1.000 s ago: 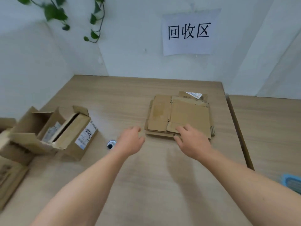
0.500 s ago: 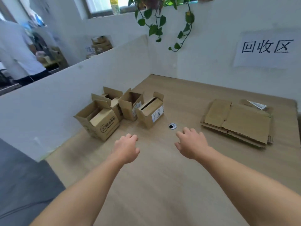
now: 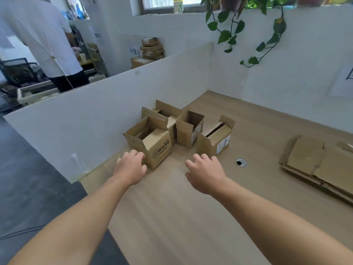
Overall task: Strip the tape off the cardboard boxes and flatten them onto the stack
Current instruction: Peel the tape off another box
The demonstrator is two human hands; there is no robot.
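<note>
Your left grip, loosely curled, is just beside the nearest box; your right grip hovers spread over the counter.

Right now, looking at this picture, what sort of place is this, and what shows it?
Probably a packaging recycling or sorting workroom: open cardboard boxes stand on a table, a stack of flattened cardboard lies nearby, and more boxes are piled beyond the partition.

Four open boxes and one flattened stack.
</note>
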